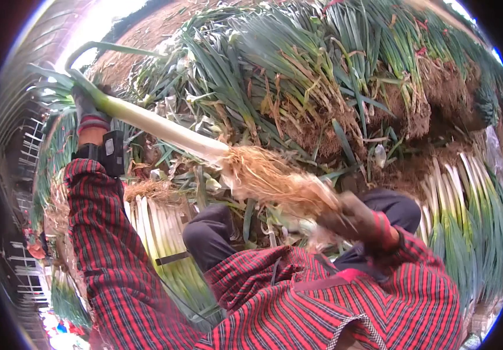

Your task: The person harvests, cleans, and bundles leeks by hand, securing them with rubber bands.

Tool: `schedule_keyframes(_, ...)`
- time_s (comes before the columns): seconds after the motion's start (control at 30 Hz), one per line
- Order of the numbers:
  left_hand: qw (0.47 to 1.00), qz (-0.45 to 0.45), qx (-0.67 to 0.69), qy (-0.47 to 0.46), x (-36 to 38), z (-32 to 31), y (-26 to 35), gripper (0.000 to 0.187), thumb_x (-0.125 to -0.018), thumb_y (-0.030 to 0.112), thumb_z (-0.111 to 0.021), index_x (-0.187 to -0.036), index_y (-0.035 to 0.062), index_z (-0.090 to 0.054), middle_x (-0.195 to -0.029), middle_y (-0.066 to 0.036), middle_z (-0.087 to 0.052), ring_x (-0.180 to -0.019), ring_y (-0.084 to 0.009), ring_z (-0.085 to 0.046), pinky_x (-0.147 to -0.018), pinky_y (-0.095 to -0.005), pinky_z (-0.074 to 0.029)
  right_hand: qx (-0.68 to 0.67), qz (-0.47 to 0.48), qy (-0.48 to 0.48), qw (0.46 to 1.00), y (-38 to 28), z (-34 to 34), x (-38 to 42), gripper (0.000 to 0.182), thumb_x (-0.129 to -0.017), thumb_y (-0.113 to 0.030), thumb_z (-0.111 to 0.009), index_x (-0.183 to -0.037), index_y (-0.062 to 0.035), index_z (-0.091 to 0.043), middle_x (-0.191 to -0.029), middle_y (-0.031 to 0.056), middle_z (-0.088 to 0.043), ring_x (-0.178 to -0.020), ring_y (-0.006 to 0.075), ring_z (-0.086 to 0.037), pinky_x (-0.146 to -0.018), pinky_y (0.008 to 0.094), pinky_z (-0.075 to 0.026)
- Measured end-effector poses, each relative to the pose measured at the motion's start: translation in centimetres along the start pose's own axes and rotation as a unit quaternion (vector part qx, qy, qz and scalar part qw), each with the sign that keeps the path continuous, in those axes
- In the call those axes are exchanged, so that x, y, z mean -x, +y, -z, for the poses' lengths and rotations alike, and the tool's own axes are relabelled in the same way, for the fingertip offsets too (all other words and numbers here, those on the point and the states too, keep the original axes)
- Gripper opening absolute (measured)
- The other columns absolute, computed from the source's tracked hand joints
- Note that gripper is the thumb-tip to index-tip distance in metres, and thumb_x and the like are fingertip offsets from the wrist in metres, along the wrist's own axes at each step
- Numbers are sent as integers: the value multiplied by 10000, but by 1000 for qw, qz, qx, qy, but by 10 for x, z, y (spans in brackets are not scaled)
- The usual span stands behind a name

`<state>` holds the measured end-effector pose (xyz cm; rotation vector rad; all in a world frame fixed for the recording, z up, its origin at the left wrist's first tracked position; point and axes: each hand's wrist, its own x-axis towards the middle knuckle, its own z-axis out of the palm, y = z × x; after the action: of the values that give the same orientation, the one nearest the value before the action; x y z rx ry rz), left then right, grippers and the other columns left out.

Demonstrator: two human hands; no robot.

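The right hand (353,220) at centre right is smeared by motion blur, so its fingers and whatever it grips cannot be told. The leek (158,125) roots there blur too (a pale tangle). Leaf tips bleach into glare at upper left.
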<state>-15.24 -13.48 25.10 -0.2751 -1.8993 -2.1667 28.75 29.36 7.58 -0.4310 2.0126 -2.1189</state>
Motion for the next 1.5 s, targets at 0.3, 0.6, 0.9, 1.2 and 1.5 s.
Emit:
schedule_keyframes(0.3, 983, 6, 9, 185, -18, 26, -26, 576, -913, 691, -375, -1033, 169, -586, -782, -71, -630, -657, -245, -608, -612, -401, -514, 772, -207, -167, 577, 68, 29, 20, 762, -782, -555, -668, -1384, -135, -462, -1171, 91, -634, -1027, 297, -605, -871, 441, -447)
schedule_keyframes(0.6, 987, -136, -80, 18, 42, -22, -61, 491, -891, 403, -682, -1217, 53, -572, -1088, -98, -655, -915, -239, -656, -834, -383, -567, 466, 196, 194, 841, 2, 20, -52, 194, -808, -240, -717, -729, -71, -664, -694, 114, -623, -664, 294, -633, -601, 414, -490)
schedule_keyframes(0.9, 962, 46, 219, -153, 158, -129, -65, 255, -912, 114, -671, -1147, 29, -625, -1017, -63, -681, -860, -170, -665, -745, -294, -566, 626, 234, 161, 726, -57, 41, -59, 364, -794, -169, -700, -1148, -119, -625, -1140, 78, -605, -1047, 261, -581, -912, 417, -464)
schedule_keyframes(1.2, 885, -232, -344, -212, 267, -266, -50, 191, -783, 163, -723, -952, 96, -665, -838, -78, -681, -759, -222, -648, -682, -348, -531, 827, 344, 79, 437, -169, 25, -108, 413, -830, -195, -656, -1235, -163, -580, -1318, 31, -539, -1252, 209, -492, -1084, 443, -370)
schedule_keyframes(1.5, 755, -459, -340, -323, 323, -307, -84, 329, -737, 204, -699, -1050, 130, -633, -993, -44, -664, -1003, -255, -618, -973, -401, -451, 644, -183, -72, 740, -116, 104, -74, 569, -706, -432, -787, -1186, -172, -626, -960, 130, -707, -888, 314, -677, -807, 388, -523)
